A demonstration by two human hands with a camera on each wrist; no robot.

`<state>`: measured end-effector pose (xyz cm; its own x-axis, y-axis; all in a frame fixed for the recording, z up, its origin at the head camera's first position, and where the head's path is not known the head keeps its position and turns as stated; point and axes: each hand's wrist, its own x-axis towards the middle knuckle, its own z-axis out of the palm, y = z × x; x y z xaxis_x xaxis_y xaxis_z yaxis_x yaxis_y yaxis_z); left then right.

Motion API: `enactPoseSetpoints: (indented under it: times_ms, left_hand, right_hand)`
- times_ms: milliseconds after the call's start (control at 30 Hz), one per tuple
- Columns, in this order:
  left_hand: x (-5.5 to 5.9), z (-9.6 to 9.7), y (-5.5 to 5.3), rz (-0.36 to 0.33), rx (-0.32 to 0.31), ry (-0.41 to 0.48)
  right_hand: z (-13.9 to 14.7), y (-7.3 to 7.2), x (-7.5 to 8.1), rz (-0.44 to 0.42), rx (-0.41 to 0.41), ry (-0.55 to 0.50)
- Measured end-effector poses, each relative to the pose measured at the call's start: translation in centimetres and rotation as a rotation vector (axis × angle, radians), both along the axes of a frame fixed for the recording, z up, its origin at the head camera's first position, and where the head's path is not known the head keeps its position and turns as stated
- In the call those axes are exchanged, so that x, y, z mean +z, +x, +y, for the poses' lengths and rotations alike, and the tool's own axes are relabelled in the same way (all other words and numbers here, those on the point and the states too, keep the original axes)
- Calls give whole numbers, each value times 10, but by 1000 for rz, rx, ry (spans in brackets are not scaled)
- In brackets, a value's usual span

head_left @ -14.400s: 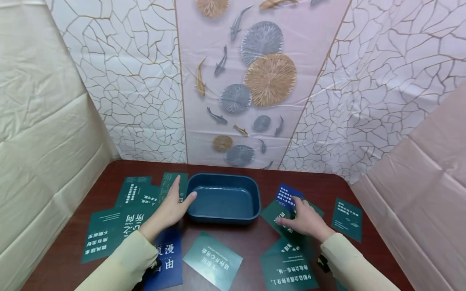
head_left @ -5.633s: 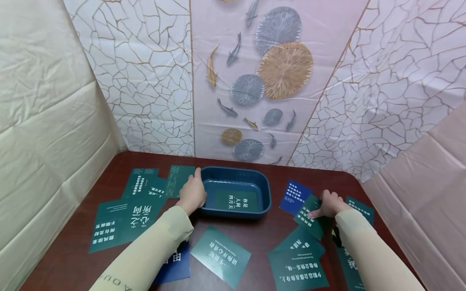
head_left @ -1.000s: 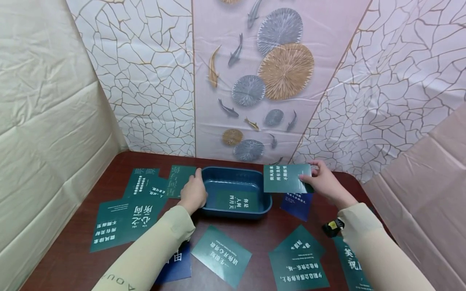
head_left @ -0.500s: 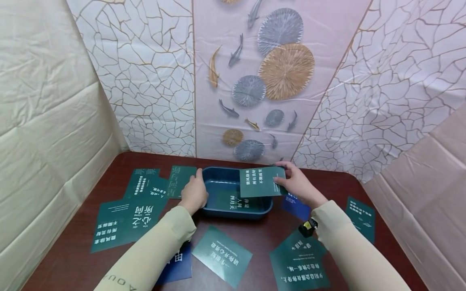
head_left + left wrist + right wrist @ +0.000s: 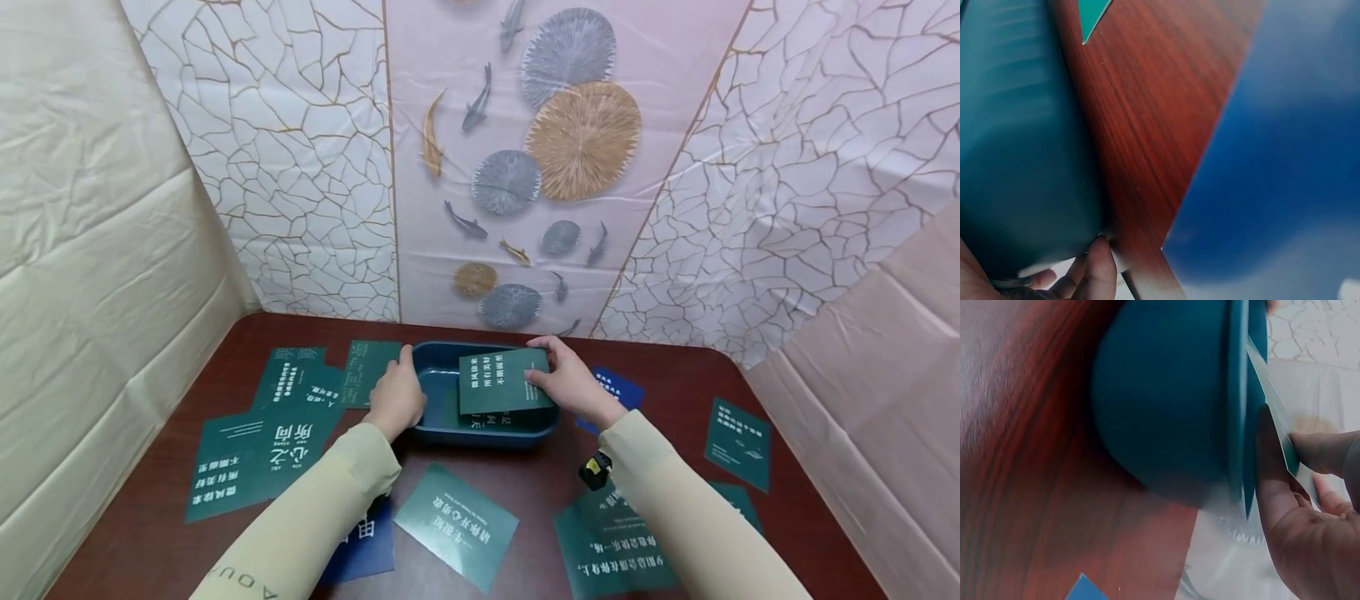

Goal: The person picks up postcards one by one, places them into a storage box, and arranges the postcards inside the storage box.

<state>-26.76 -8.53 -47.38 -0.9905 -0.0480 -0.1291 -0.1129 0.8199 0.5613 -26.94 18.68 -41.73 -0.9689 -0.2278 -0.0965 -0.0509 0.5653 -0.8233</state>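
Note:
A dark teal rectangular basin stands near the back of the table. My left hand grips its left end; in the left wrist view, fingers curl at the basin's edge. Over the basin's right half, a green card with white characters is pinched between thumb and fingers of my right hand. The right wrist view shows that card tilted at the basin's rim. Beneath it, another green card lies in the basin, partly hidden.
Several green cards overlap at the left. A blue card lies partly under my left forearm, and a green card sits front centre. More green cards lie at the right, with a blue card behind my right wrist.
The right hand has picked up a green card from the right-hand group and carried it left over the basin. Earlier, a first green card came to lie inside; the left hand stays at the basin.

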Motion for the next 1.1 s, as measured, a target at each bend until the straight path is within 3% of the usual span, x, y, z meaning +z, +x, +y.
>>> enactPoseSetpoints:
  times_ms: [300,733,1100]
  left_hand:
    - [0,4,-2,2,-15,-7]
    - [0,3,-3,-11,11,-16]
    - [0,5,-2,-3,15,-33]
  right_hand:
    - [-3,1,-12,-25,10,-15]
    - [-12,1,-13,11,54,99]
    - [-26,-1,-21,10,1,261]
